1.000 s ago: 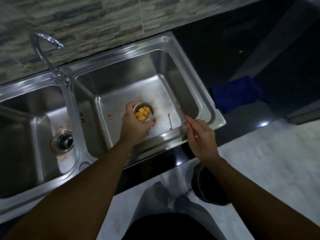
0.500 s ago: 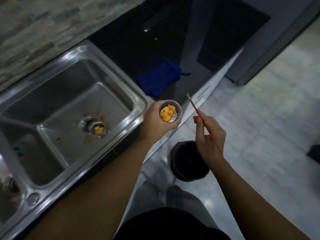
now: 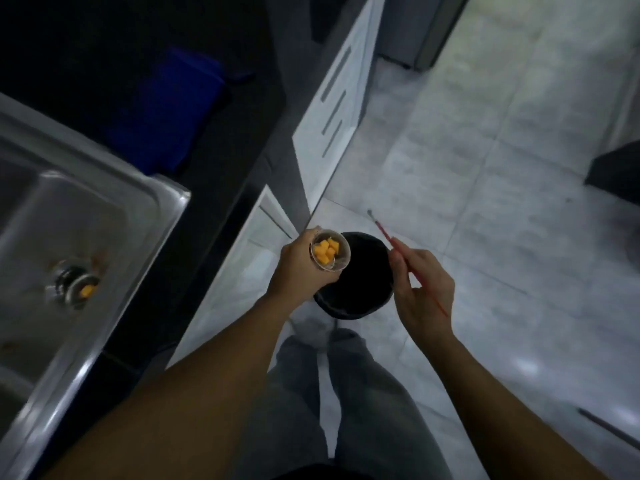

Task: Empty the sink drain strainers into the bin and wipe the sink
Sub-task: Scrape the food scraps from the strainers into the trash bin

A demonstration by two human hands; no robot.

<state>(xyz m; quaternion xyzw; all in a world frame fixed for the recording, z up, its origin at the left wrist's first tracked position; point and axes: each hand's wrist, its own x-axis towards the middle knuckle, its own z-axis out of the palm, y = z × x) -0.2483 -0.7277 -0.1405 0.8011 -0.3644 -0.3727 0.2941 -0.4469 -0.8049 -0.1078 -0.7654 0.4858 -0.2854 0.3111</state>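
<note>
My left hand (image 3: 300, 268) grips a round metal drain strainer (image 3: 330, 252) with several orange food cubes in it, tilted over the left rim of a black bin (image 3: 360, 289) on the floor. My right hand (image 3: 424, 289) pinches a thin red stick (image 3: 384, 233) above the bin's right edge, its tip pointing up and left. The steel sink (image 3: 62, 237) lies at the left. Its drain (image 3: 74, 285) shows a metal part with an orange piece in it.
A blue cloth (image 3: 173, 109) lies on the black countertop (image 3: 221, 188) beside the sink. White cabinet fronts (image 3: 332, 109) drop to a pale tiled floor (image 3: 502, 168). My grey trouser legs (image 3: 346, 393) stand just behind the bin. A dark object (image 3: 616, 171) sits at the right edge.
My left hand lifted the strainer out of the sink and carried it right and down over the bin. My right hand followed with the red stick. The view swung from the sink toward the floor.
</note>
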